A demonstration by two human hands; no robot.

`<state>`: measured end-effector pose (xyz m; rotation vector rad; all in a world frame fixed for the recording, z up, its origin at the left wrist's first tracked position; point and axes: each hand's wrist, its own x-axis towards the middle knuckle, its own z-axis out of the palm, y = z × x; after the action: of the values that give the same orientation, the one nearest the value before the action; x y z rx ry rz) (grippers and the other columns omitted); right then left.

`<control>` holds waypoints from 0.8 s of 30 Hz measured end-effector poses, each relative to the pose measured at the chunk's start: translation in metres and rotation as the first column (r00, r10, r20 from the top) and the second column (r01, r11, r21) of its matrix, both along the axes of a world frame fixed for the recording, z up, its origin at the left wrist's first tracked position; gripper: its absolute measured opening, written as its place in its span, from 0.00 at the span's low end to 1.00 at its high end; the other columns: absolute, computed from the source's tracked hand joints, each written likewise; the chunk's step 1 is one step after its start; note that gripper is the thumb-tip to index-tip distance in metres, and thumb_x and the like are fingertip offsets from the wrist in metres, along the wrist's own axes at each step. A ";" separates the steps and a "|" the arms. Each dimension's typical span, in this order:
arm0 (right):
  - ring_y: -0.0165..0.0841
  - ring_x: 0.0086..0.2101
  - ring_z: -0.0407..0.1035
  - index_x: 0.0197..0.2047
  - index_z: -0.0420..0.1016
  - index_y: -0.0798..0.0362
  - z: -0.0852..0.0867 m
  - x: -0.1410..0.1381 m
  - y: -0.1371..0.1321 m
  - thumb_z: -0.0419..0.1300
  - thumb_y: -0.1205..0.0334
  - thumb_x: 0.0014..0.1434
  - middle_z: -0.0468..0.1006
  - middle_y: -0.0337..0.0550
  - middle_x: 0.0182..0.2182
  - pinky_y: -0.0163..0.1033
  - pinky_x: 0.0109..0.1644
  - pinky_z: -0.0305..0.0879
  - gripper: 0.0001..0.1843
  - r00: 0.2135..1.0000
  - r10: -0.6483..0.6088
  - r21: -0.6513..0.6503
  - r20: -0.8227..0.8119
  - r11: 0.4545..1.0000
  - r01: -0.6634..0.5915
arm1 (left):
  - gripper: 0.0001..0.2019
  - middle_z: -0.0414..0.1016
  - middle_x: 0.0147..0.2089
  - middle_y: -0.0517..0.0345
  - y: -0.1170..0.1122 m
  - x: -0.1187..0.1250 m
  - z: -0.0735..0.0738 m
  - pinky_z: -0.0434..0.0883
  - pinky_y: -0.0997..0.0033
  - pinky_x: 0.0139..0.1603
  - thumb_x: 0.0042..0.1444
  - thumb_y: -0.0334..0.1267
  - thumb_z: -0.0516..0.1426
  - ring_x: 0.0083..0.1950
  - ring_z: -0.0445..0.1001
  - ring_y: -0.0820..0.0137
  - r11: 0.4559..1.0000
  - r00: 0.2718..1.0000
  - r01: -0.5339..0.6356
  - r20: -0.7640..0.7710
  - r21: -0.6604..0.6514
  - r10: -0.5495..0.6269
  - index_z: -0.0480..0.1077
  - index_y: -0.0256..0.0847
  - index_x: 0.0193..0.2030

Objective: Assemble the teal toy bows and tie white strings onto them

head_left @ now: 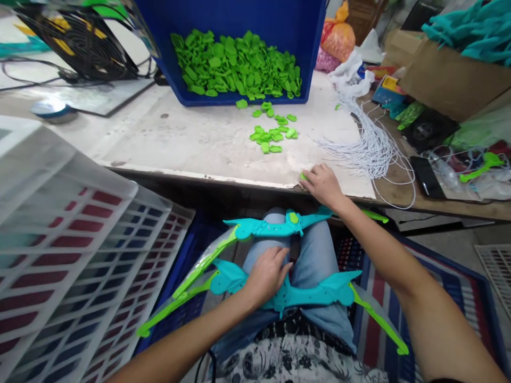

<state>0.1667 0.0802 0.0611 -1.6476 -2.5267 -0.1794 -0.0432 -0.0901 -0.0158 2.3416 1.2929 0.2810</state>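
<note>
Two teal and green toy bows lie across my lap. My left hand (268, 273) rests, fingers bent, on the near toy bow (319, 292). The far toy bow (263, 227) lies across my knees with a green piece set in its middle. My right hand (322, 184) reaches to the table's front edge and pinches a small green plastic piece (303, 176). A loose cluster of green pieces (271, 134) lies further back on the table (191, 143).
A blue bin (279, 21) full of green pieces stands at the back. White strings (367, 149) lie at right, beside cardboard boxes and clutter. A black fan (80, 42) sits back left. White slotted crates (72, 250) stand at my left.
</note>
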 end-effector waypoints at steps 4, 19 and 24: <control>0.47 0.52 0.59 0.51 0.72 0.57 -0.009 0.012 0.007 0.51 0.62 0.65 0.72 0.55 0.54 0.47 0.48 0.52 0.16 0.990 0.123 -0.008 -0.072 0.992 -0.124 | 0.20 0.74 0.48 0.42 -0.018 -0.014 0.020 0.68 0.56 0.53 0.62 0.44 0.52 0.51 0.71 0.54 0.951 0.977 0.016 -0.198 -0.310 -0.081 0.67 0.32 0.55; 0.40 0.45 0.70 0.47 0.75 0.54 -0.037 0.020 -0.195 0.56 0.57 0.64 0.79 0.49 0.47 0.45 0.45 0.64 0.13 0.845 0.286 -0.024 -0.451 0.943 -0.332 | 0.11 0.72 0.31 0.57 0.009 0.019 0.004 0.60 0.72 0.32 0.52 0.42 0.56 0.34 0.69 0.67 0.744 0.997 0.058 0.073 -0.666 -0.012 0.70 0.37 0.38; 0.39 0.45 0.70 0.47 0.76 0.54 -0.067 0.010 -0.238 0.56 0.60 0.64 0.79 0.48 0.48 0.46 0.46 0.67 0.12 0.846 0.255 -0.025 -0.468 0.953 -0.301 | 0.11 0.61 0.25 0.62 0.022 0.027 0.003 0.54 0.74 0.27 0.53 0.42 0.51 0.27 0.57 0.73 0.629 0.979 0.090 0.185 -0.772 0.087 0.67 0.36 0.30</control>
<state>0.1766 -0.1583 -0.0062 -1.1461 -2.3809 0.3324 -0.0162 -0.0678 -0.0130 1.5076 1.0147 -0.0534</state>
